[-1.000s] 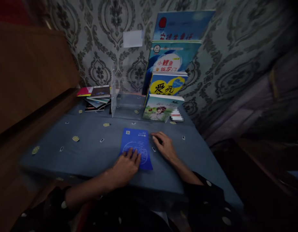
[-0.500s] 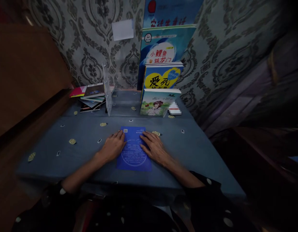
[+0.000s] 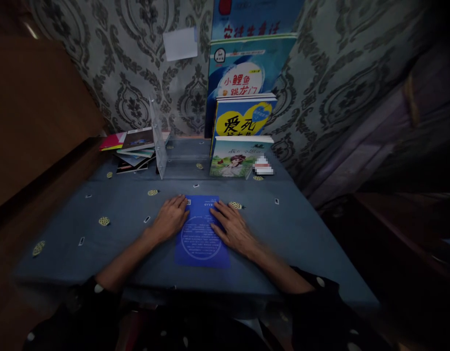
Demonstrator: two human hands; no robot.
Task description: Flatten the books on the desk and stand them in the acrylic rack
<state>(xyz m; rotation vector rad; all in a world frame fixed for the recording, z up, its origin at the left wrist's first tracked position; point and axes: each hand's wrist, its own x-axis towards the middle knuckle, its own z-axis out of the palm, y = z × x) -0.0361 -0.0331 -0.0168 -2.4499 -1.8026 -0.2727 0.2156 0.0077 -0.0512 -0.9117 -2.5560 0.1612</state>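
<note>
A thin blue booklet point(image 3: 202, 237) with white print lies flat on the blue-grey tablecloth point(image 3: 119, 214) in front of me. My left hand point(image 3: 171, 218) rests on the booklet's upper left corner, fingers stretched forward and slightly curled. On the upper right edge lies my right hand point(image 3: 232, 226), fingers flat and spread. Both hands press down on the booklet; neither is closed around it.
Several picture books point(image 3: 243, 122) stand stepped against the patterned wall at the back centre. A clear acrylic stand point(image 3: 159, 139) is left of them, and a loose stack of thin books point(image 3: 133, 146) lies at the back left. Dark wooden furniture point(image 3: 35, 112) flanks the table's left side.
My left hand slid from the booklet's lower middle to its upper left corner. My right hand came from the cloth beside it onto its right edge. The booklet now lies squarer to me.
</note>
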